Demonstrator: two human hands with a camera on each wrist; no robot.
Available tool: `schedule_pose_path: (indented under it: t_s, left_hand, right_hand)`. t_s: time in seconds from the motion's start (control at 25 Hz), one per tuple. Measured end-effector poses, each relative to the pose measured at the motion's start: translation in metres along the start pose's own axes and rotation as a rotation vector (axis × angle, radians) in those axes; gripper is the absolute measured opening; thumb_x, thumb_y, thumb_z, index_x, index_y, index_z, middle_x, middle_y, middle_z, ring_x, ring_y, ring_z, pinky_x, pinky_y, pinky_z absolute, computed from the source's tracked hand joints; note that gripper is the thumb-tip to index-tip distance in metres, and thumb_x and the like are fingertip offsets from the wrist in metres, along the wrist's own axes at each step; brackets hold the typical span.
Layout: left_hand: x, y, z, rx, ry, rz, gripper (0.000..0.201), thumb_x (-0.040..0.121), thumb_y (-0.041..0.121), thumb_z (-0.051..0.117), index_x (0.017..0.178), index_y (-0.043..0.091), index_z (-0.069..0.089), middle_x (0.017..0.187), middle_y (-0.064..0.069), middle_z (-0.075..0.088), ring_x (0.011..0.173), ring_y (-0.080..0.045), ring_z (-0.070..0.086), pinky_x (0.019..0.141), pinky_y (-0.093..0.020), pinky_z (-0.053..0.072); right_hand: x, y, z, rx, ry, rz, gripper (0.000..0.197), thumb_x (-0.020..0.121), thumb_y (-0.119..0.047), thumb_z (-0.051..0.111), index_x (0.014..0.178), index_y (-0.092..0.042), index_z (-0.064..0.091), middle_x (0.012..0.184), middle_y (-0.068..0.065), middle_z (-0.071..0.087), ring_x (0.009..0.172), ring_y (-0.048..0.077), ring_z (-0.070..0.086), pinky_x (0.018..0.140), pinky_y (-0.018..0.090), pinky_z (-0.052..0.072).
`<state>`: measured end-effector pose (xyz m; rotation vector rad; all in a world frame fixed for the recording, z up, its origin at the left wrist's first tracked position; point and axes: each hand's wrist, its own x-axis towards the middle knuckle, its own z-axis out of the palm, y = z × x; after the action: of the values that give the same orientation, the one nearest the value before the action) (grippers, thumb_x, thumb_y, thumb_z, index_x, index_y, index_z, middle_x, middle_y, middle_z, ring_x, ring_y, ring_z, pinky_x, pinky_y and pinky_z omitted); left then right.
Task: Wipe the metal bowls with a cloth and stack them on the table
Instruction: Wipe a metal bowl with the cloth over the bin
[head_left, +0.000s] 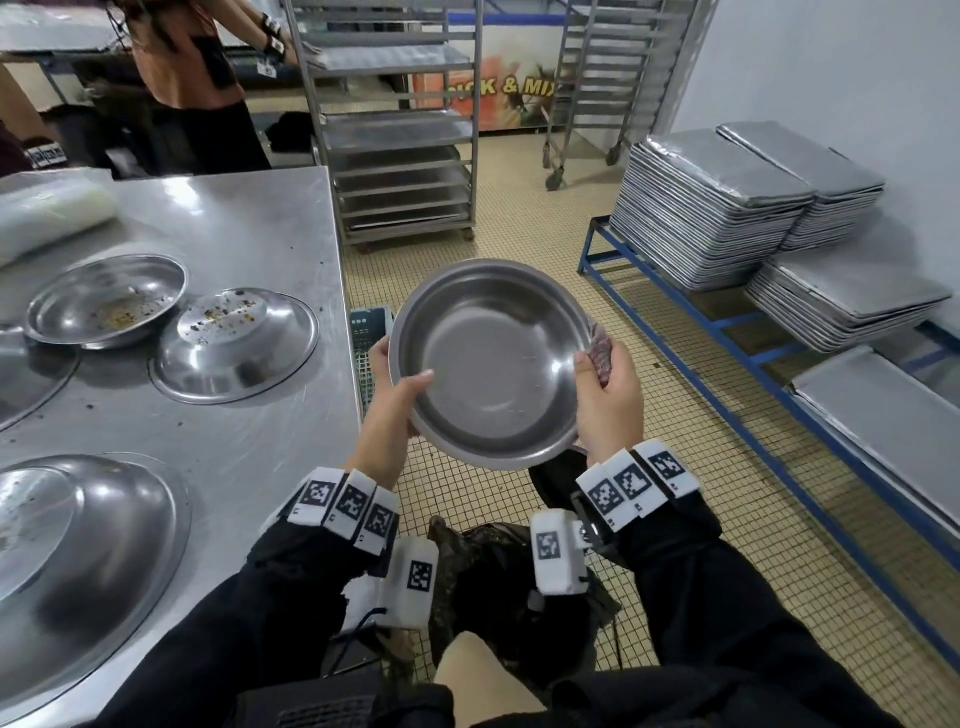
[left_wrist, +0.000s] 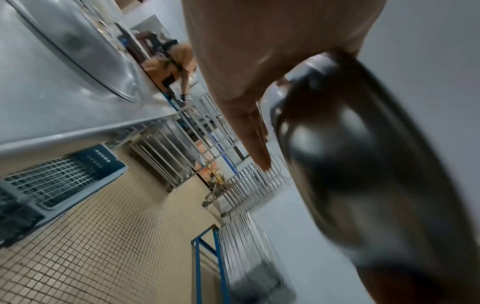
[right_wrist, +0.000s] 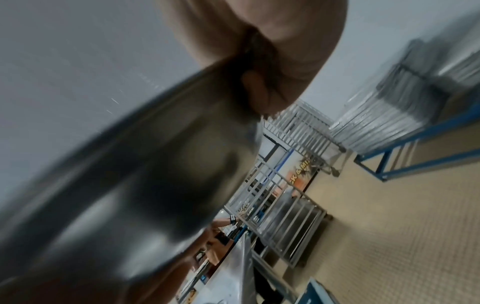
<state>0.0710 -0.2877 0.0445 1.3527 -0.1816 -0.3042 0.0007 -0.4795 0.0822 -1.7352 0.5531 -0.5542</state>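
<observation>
I hold a shiny metal bowl (head_left: 493, 364) in the air over the tiled floor, just right of the steel table (head_left: 249, 223), with its inside tilted toward me. My left hand (head_left: 400, 395) grips its left rim with the thumb inside. My right hand (head_left: 608, 400) grips the right rim and pinches a reddish patterned cloth (head_left: 600, 353) against it. The wrist views show the blurred bowl underside (left_wrist: 363, 164) (right_wrist: 130, 185) under each hand. On the table sit a crumb-strewn upright bowl (head_left: 104, 301), an overturned bowl (head_left: 234, 345) with crumbs on it, and a large overturned bowl (head_left: 78, 545).
Stacks of baking trays (head_left: 727, 208) fill a blue rack along the right wall. A wheeled tray trolley (head_left: 400, 130) stands behind the table, and another person (head_left: 192, 78) is at the back left. A black bin bag (head_left: 493, 571) gapes below my hands. A plastic roll (head_left: 47, 213) lies on the table.
</observation>
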Motion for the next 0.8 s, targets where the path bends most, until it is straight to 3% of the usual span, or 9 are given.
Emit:
schedule_pose_path:
  t_s: [0.08,0.2,0.32,0.44,0.52,0.56,0.64,0.68,0.8]
  left_hand:
    - [0.002,0.010,-0.011,-0.108,-0.110,0.023,0.079,0.074,0.047,0.068,0.137,0.008,0.039,0.118,-0.018,0.056,0.097,-0.027,0.063,0.080,-0.041,0.057]
    - [-0.005,0.026,-0.018,-0.098,-0.166,-0.022,0.055,0.081,0.043,0.056,0.119,0.004,0.054,0.092,-0.005,0.070,0.083,-0.020,0.067,0.074,-0.034,0.056]
    - [-0.009,0.027,-0.021,-0.046,-0.046,-0.024,0.041,0.084,0.031,0.050,0.112,0.003,0.058,0.082,-0.004,0.069,0.077,-0.020,0.066,0.067,-0.030,0.057]
    - [-0.014,0.023,-0.003,0.101,0.177,0.074,0.042,0.086,0.042,0.044,0.103,0.009,0.063,0.097,-0.013,0.066,0.094,-0.021,0.063,0.086,-0.036,0.053]
    - [-0.017,0.019,0.009,0.111,0.300,0.087,0.034,0.098,0.035,0.039,0.110,0.012,0.061,0.105,-0.007,0.063,0.101,-0.007,0.060,0.090,-0.020,0.047]
    - [-0.018,0.017,0.013,0.090,0.298,0.076,0.037,0.100,0.035,0.038,0.120,0.012,0.059,0.111,-0.005,0.062,0.107,-0.007,0.058,0.092,-0.020,0.046]
    - [-0.019,0.012,0.010,0.047,0.193,0.051,0.057,0.091,0.048,0.047,0.135,0.013,0.050,0.122,-0.007,0.062,0.114,-0.021,0.059,0.099,-0.037,0.049]
    - [-0.019,0.014,0.004,0.017,0.129,0.052,0.062,0.085,0.050,0.051,0.136,0.014,0.049,0.120,-0.008,0.064,0.110,-0.024,0.062,0.094,-0.041,0.053]
    - [-0.017,0.028,-0.018,-0.085,-0.061,0.052,0.051,0.086,0.044,0.047,0.125,0.011,0.054,0.099,-0.002,0.071,0.090,-0.019,0.068,0.073,-0.031,0.058]
  right_hand:
    - [0.009,-0.007,-0.010,-0.120,-0.210,-0.038,0.022,0.096,-0.028,0.049,0.119,-0.029,0.053,0.101,-0.015,0.060,0.091,-0.002,0.057,0.074,0.019,0.045]
    - [0.013,-0.017,-0.009,-0.250,-0.389,-0.088,0.021,0.097,-0.031,0.047,0.118,-0.026,0.053,0.098,-0.013,0.061,0.088,0.001,0.058,0.072,0.019,0.046]
    - [0.011,-0.021,-0.003,-0.260,-0.312,-0.110,0.028,0.099,-0.034,0.045,0.124,-0.024,0.050,0.099,-0.008,0.062,0.084,0.003,0.059,0.063,0.017,0.042]
    - [-0.001,-0.019,0.010,-0.154,-0.142,-0.079,0.033,0.099,-0.032,0.043,0.130,-0.023,0.044,0.096,-0.007,0.062,0.077,0.003,0.061,0.057,0.013,0.044]
    - [-0.014,-0.014,0.023,-0.060,-0.018,-0.057,0.035,0.099,-0.029,0.043,0.133,-0.020,0.041,0.102,-0.008,0.061,0.078,-0.003,0.057,0.053,0.009,0.043]
    - [-0.018,-0.013,0.028,-0.023,0.031,-0.038,0.036,0.099,-0.028,0.044,0.134,-0.019,0.040,0.105,-0.007,0.060,0.079,-0.005,0.056,0.051,0.006,0.043]
    - [-0.018,-0.014,0.025,-0.002,0.054,-0.008,0.035,0.099,-0.026,0.045,0.133,-0.019,0.042,0.107,-0.007,0.059,0.083,-0.004,0.056,0.052,0.006,0.042]
    - [-0.014,-0.016,0.020,-0.016,0.019,-0.005,0.034,0.099,-0.027,0.045,0.132,-0.020,0.043,0.106,-0.009,0.059,0.084,-0.004,0.056,0.055,0.007,0.041]
    - [-0.001,-0.026,0.001,-0.119,-0.231,-0.038,0.029,0.098,-0.028,0.047,0.126,-0.026,0.048,0.100,-0.015,0.059,0.086,-0.006,0.054,0.064,0.012,0.039]
